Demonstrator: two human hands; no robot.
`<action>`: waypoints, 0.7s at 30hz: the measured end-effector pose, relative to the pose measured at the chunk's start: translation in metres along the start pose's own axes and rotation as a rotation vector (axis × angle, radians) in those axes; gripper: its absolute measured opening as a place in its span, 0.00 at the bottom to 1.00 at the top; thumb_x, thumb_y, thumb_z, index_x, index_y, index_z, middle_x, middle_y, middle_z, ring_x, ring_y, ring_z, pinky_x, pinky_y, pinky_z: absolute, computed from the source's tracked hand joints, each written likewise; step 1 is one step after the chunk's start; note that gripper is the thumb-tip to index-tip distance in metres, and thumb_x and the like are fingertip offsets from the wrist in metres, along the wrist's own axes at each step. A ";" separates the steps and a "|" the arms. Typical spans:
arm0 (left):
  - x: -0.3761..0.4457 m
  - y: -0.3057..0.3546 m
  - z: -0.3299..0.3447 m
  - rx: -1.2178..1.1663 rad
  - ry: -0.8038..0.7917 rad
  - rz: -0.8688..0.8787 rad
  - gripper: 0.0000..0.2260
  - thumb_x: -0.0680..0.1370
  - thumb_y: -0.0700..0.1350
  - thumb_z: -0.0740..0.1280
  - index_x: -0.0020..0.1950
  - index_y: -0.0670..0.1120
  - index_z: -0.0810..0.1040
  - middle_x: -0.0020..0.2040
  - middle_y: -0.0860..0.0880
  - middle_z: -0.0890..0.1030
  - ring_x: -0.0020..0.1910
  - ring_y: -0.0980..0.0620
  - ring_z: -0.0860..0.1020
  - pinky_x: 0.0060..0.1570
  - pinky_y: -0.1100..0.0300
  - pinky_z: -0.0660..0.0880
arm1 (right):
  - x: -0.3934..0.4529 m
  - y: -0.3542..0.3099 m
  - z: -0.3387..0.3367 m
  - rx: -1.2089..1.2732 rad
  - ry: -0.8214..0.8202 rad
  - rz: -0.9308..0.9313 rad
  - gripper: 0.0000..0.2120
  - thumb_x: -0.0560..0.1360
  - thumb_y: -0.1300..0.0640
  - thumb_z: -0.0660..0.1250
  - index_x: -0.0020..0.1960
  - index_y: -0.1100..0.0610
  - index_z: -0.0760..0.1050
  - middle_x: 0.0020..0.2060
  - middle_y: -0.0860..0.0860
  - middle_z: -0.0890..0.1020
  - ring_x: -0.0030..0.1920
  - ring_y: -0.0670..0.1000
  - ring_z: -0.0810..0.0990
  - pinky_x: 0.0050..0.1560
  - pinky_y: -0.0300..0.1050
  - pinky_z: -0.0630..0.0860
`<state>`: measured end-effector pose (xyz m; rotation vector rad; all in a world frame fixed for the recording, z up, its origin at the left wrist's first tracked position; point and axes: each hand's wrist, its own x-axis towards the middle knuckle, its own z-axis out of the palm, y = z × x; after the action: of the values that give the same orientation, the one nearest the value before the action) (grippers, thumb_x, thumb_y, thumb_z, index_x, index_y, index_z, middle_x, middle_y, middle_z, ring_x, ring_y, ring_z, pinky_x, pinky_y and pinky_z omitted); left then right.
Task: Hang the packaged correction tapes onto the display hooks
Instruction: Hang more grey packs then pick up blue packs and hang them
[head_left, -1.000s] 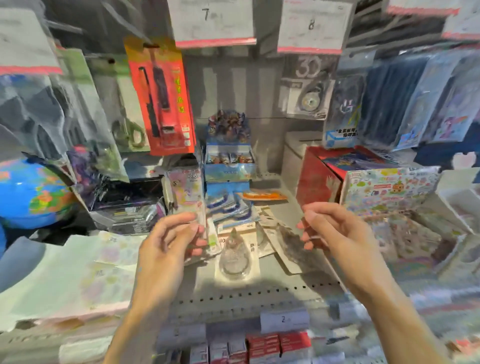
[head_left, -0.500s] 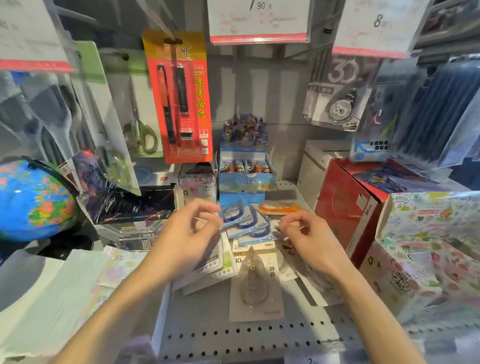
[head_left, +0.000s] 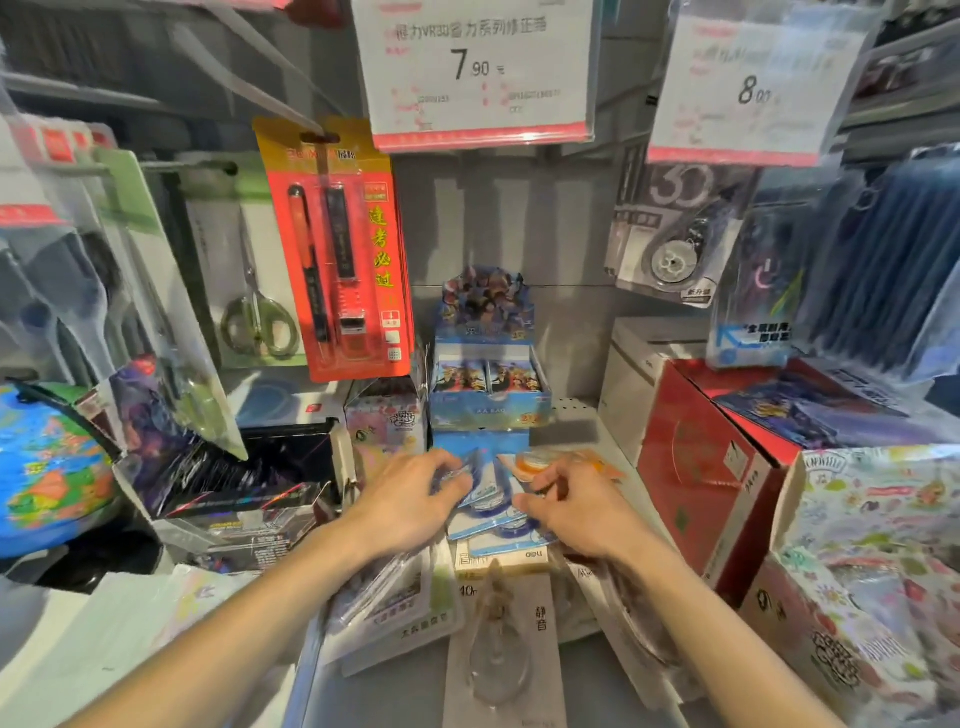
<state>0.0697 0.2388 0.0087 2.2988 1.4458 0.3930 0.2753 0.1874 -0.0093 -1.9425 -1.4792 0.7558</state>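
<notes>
Several blue-and-white correction tape packs (head_left: 485, 501) lie fanned on the grey shelf (head_left: 582, 436), in front of a blue card box. My left hand (head_left: 410, 501) rests its bent fingers on the left side of this pile. On the pile's right edge, my right hand (head_left: 569, 512) pinches one blue pack between thumb and forefinger. An orange pack (head_left: 540, 460) lies just behind my right hand. Nearer to me lies a clear-blister pack (head_left: 498, 649), with other packs (head_left: 395, 608) under my left wrist. Grey correction tape packs (head_left: 670, 249) hang at the upper right.
A 7.90 price tag (head_left: 478, 73) hangs above the middle and an 8.00 tag (head_left: 753, 88) to its right. A red pen pack (head_left: 337, 249) and scissors (head_left: 257, 317) hang at the left. A red box (head_left: 701, 467) flanks the pile on the right, a globe (head_left: 47, 467) stands far left.
Both hands have moved forward and down from mid-air onto the blue packs, coming closer together. The view has moved closer to the shelf.
</notes>
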 end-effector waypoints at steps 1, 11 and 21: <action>-0.001 0.000 0.000 -0.025 -0.005 0.004 0.19 0.83 0.58 0.61 0.68 0.49 0.77 0.61 0.48 0.82 0.60 0.47 0.79 0.61 0.53 0.73 | 0.000 -0.001 -0.002 0.014 -0.013 0.009 0.10 0.75 0.47 0.74 0.46 0.48 0.74 0.38 0.48 0.81 0.42 0.52 0.83 0.50 0.49 0.79; -0.005 -0.003 0.000 -0.287 -0.034 0.036 0.24 0.76 0.54 0.74 0.70 0.51 0.75 0.63 0.57 0.78 0.62 0.59 0.76 0.59 0.65 0.70 | -0.003 0.009 -0.014 0.359 -0.111 0.167 0.19 0.80 0.67 0.68 0.70 0.64 0.73 0.46 0.59 0.84 0.36 0.51 0.82 0.30 0.38 0.81; -0.008 -0.001 -0.003 -0.411 -0.093 0.037 0.21 0.71 0.47 0.80 0.59 0.59 0.76 0.56 0.54 0.78 0.54 0.55 0.77 0.44 0.76 0.70 | -0.016 -0.004 -0.019 0.513 -0.075 0.181 0.09 0.80 0.69 0.58 0.46 0.62 0.76 0.47 0.61 0.82 0.42 0.55 0.84 0.33 0.44 0.84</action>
<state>0.0642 0.2322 0.0110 1.9865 1.1540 0.5319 0.2834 0.1711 0.0077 -1.6734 -1.0226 1.1695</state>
